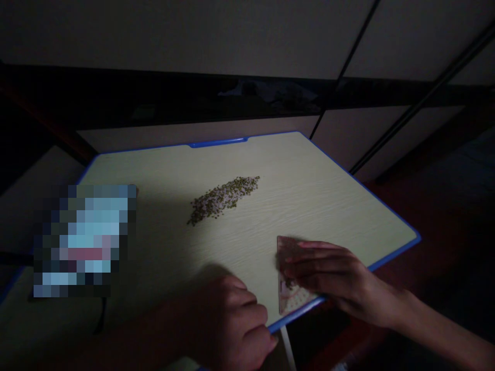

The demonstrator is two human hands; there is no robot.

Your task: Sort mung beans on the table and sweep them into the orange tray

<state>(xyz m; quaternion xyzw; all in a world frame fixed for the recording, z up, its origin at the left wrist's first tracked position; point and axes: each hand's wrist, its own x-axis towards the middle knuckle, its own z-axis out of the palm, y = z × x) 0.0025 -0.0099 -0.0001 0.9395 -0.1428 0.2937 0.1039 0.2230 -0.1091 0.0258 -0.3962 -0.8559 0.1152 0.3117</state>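
A long heap of mixed small grains (pixel 224 198), dark green and pale, lies mid-table. My right hand (pixel 332 270) rests over a clear set square (pixel 288 304) at the front edge, fingers long and close together along it; its thumb is hidden. Protractor-like markings show on the set square's lower part, and a few dark grains show by my fingertips. My left hand (pixel 235 324) is curled closed at the table's front edge, left of the set square. The inside of that fist is hidden, so what it holds, if anything, cannot be seen.
The pale folding table (pixel 328 180) has a blue rim and a blue handle (pixel 218 142) at the far side. A phone-like lit device (pixel 93 226), blurred out, stands at the left. Cabinet panels (pixel 174 46) rise just behind the table. The light is dim.
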